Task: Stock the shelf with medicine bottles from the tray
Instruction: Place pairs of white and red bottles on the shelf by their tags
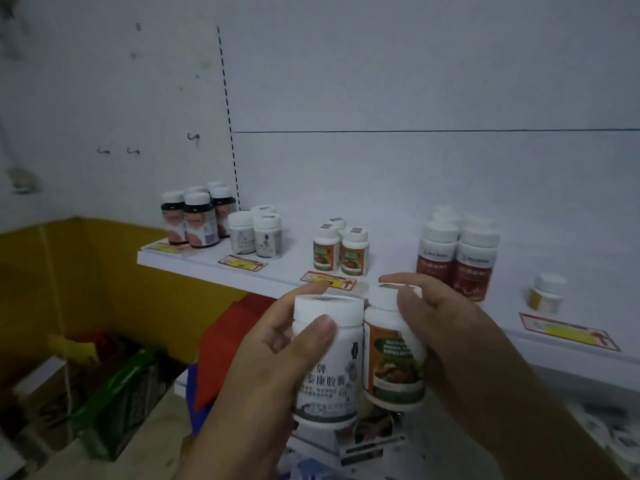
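My left hand (277,355) grips a white bottle with a grey-and-white label (329,368), held upright in front of the shelf edge. Right beside it, touching, my right hand (457,341) holds a white bottle with an orange-and-green label (391,362), fingers over its cap. Both sit just below the white shelf (398,268). On the shelf stand groups of bottles: dark ones (197,220) at the left, small white ones (256,233), orange-labelled ones (341,251), taller red-labelled ones (457,254), and a single small yellow-labelled bottle (549,294). The tray is hidden under my hands.
Price tags (568,330) lie along the shelf's front edge. Below left are a yellow wall panel (86,278), a red-and-blue bin (221,344) and a cardboard box holding green packets (117,393). More packaged goods (367,441) lie under my hands.
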Available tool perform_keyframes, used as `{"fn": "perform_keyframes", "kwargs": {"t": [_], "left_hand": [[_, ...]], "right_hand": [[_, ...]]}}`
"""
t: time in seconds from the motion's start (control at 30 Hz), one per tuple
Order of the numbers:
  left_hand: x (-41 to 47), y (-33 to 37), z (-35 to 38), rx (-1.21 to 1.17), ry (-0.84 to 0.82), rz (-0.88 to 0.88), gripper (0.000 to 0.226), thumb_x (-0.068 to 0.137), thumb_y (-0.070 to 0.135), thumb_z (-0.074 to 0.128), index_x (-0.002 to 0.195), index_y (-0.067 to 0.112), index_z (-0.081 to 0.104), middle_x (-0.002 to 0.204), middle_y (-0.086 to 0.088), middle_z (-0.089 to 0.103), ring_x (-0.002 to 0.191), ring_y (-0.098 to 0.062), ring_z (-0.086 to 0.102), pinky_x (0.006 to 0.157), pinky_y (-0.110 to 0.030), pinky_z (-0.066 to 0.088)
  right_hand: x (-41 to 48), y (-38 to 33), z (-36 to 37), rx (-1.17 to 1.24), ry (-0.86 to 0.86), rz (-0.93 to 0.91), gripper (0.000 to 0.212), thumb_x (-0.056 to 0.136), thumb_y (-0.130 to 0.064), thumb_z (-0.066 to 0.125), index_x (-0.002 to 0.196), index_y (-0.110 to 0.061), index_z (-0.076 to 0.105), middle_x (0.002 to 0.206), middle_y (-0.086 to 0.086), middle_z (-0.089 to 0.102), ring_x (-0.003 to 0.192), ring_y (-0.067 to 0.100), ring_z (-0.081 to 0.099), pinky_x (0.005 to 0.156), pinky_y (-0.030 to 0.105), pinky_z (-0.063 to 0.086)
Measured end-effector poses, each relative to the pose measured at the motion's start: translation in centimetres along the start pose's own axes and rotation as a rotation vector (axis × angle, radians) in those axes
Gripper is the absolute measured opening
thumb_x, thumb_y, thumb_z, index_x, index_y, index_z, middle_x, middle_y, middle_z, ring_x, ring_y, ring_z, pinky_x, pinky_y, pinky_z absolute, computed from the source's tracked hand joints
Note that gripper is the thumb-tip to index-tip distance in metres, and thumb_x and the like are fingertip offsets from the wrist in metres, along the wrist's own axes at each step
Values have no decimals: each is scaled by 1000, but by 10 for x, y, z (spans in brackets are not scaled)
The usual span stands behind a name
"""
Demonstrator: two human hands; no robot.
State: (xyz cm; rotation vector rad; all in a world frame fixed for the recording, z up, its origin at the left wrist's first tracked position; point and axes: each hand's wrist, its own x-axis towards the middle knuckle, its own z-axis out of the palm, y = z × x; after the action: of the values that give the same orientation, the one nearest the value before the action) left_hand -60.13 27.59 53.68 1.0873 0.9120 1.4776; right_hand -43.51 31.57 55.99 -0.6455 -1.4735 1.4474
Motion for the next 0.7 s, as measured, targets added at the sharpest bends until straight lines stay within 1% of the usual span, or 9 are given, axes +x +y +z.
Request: {"fn": "perform_keyframes", "kwargs": {"t": [0.03,0.17,0.27,0.33,0.4,0.47,0.57,0.63,0.7], "left_hand": [[5,3,-12,16,-2,1,54,51,46,84,102,40,69,114,3,70,108,-24,65,93,-50,50],[39,23,-51,95,-70,20,43,55,36,87,95,37,71,101,0,75,96,-23,70,73,-37,58],[77,51,-73,225,-84,138,48,48,38,83,95,33,71,97,1,76,89,-19,72,68,-31,59],[110,73,-83,324,-37,238,53,46,39,84,96,28,70,91,6,75,83,-14,72,64,-27,59],[146,91,-86,391,0,292,54,47,41,75,99,27,68,90,4,73,81,-14,71,64,-27,57],[179,103,-83,397,-1,283,44,62,27,72,105,22,66,99,-5,69,87,-19,69,66,-27,54],[216,111,-83,403,-10,265,29,82,13,60,110,20,64,105,-7,69,94,-21,68,74,-30,52],[233,111,-90,441,-24,287,28,82,15,61,106,26,67,102,0,72,93,-18,69,78,-31,51],[249,110,-99,492,-43,325,27,75,22,67,99,31,70,98,7,73,91,-12,70,79,-30,51]], "right_hand": [[6,2,7,20,0,28,48,50,-44,66,93,-23,68,89,-3,75,82,15,72,61,25,57],[43,-9,23,-202,94,-23,49,51,-45,64,93,-20,65,81,-6,76,73,9,72,55,17,53],[79,-39,20,-400,132,-165,45,55,-46,65,92,-20,65,75,-10,74,64,1,68,51,10,48],[111,-58,9,-550,191,-235,44,58,-46,69,96,-24,66,83,-10,74,73,2,69,58,12,51],[146,-72,-6,-698,257,-272,36,66,-40,75,98,-27,66,91,-6,72,83,8,68,69,23,55],[182,-81,-20,-837,295,-259,27,72,-33,72,97,-27,66,96,-7,68,89,12,65,74,31,56],[231,-81,-41,-1037,267,-160,23,72,-29,73,94,-24,66,94,-7,64,86,11,61,66,26,52],[256,-71,-53,-1148,236,-107,22,71,-26,75,91,-23,67,93,-7,64,82,9,59,60,23,47],[276,-57,-63,-1263,182,-37,24,69,-26,77,91,-23,67,94,-7,61,83,8,57,62,23,48]]}}
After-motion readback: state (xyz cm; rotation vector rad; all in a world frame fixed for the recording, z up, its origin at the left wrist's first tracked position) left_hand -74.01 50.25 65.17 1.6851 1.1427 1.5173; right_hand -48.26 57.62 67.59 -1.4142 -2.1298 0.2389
